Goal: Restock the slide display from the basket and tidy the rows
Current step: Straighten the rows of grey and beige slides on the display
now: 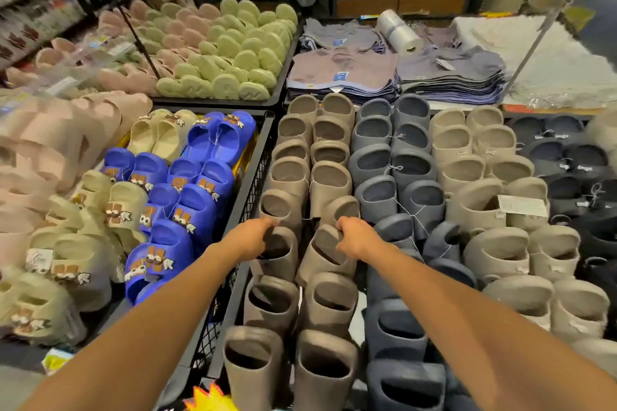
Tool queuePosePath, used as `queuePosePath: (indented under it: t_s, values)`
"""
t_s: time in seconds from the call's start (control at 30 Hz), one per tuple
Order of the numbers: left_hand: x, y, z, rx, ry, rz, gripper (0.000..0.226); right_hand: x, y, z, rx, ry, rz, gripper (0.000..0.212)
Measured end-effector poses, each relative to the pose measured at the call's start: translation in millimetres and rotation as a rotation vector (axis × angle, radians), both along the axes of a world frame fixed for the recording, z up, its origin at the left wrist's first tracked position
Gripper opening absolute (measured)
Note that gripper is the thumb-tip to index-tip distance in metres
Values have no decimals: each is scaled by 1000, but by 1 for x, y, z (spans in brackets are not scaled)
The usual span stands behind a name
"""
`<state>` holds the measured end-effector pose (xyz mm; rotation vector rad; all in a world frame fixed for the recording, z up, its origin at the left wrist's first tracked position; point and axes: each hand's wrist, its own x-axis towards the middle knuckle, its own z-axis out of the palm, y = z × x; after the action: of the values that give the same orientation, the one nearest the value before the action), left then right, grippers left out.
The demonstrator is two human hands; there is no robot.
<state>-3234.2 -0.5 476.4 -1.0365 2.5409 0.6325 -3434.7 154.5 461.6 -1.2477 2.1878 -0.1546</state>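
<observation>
**Taupe moulded-foam slides (329, 183) in two upright rows**

They stand on end, openings up, beside matching rows of slate-grey foam slides (375, 160), beige foam slides (474, 203) and black foam slides (584, 157). Mid-row, the left hand (253, 238) grips the left taupe slide (278, 255). The right hand (355, 238) grips the right taupe slide (325, 259), which is tilted out of line.

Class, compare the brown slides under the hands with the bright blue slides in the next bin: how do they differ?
The brown slides are plain; the blue slides carry cartoon charms on the strap. The brown slides stand in two straight rows; the blue slides sit slanted and looser. The left hand and right hand each grip a brown slide; the blue slides are untouched. Both are packed overlapping in rows.
</observation>
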Motion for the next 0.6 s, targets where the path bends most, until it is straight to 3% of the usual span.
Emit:
queuePosePath:
  t_s: [0.47,0.6]
  values:
    - [-4,-16,-17,-33,67,-103,33,7,-19,-6,-48,-95,202,43]
    - [-1,-12,-20,-16,38,-75,32,-2,-15,-11,-41,-17,209,21]
